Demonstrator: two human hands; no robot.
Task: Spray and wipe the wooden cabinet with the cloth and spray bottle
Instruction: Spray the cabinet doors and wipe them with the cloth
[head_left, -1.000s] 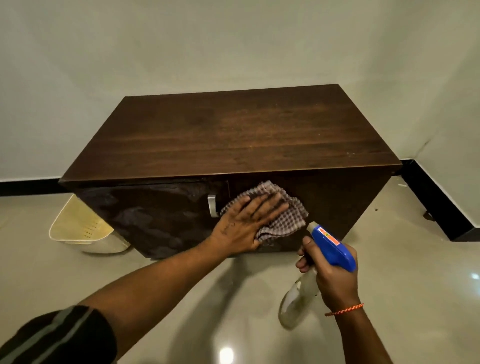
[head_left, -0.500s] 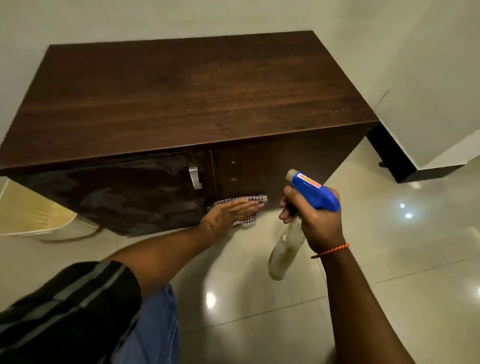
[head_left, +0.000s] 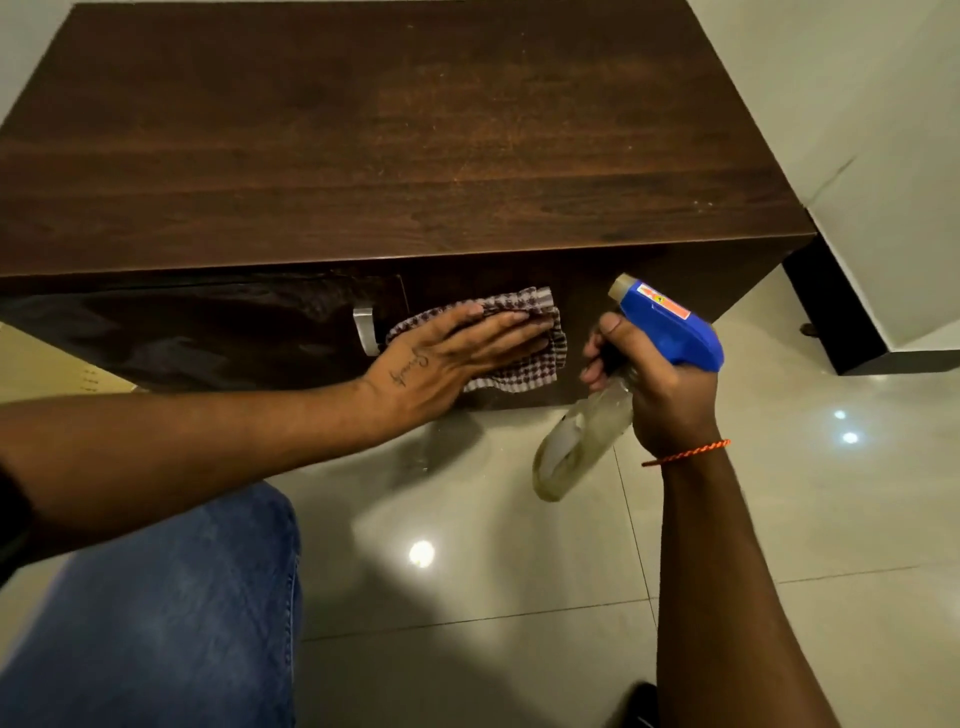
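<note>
The dark wooden cabinet (head_left: 395, 135) fills the upper part of the view, its front face in shadow. My left hand (head_left: 441, 358) lies flat, fingers together, pressing a brown-and-white checked cloth (head_left: 524, 364) against the front, just right of a metal door handle (head_left: 366, 330). To the right, my right hand (head_left: 660, 384) grips a spray bottle (head_left: 670, 325) with a blue trigger head and a clear body that hangs down toward the floor. The nozzle points at the cabinet front, a little right of the cloth.
Glossy tile floor (head_left: 519, 571) lies below, with lamp reflections. A white wall corner with a black skirting (head_left: 831, 322) stands close to the cabinet's right end. A cream plastic object (head_left: 47, 374) shows at the left under the cabinet's edge. My jeans-clad knee (head_left: 171, 613) is at the lower left.
My left hand dipped with the cloth to the front's bottom edge, then slid back up to mid-height beside the handle. The view has come closer. The right hand keeps hold of the bottle.
</note>
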